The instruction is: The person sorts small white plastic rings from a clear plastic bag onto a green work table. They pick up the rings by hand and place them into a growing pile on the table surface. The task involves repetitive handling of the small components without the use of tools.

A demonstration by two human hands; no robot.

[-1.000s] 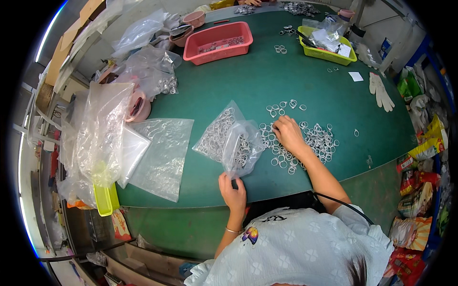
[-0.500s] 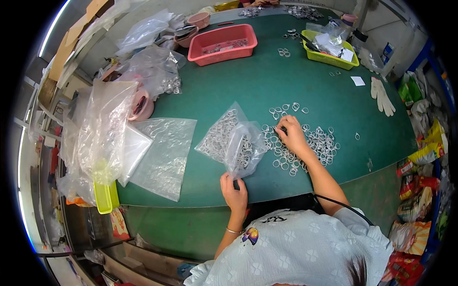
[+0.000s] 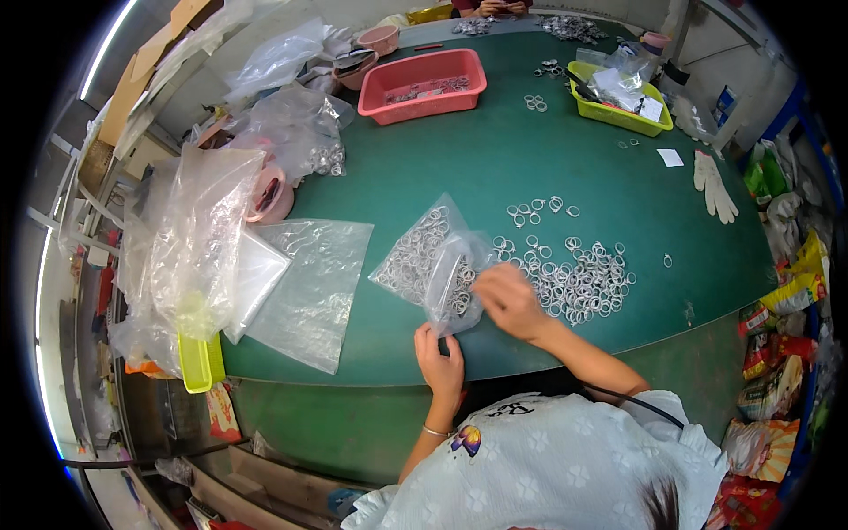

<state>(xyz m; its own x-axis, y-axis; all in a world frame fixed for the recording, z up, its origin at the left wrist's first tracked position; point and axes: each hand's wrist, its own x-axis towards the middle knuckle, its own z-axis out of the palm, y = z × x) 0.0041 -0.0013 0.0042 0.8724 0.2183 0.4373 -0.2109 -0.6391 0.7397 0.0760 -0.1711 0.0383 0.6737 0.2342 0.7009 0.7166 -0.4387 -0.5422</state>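
Bagging seems the step in hand: loose rings [image 3: 587,287] lie right of the bag [image 3: 433,265], more inside it. The right hand [image 3: 511,300], at its right side, is blurred, fingers curled; whether they hold anything I cannot tell. The left hand [image 3: 439,362], fingers slightly parted, is at its near edge, grip unclear. The next move calls for keeping the bag open.

The left of two wide fisheyes worn on the head looks steeply down from above the near edge of the green table [image 3: 424,159] and faces across to its far edge, upright and unmirrored. It sits close enough that the wearer's pale shirt [image 3: 565,464] fills much of the bottom, yet takes in the table's right edge; the near edge bows
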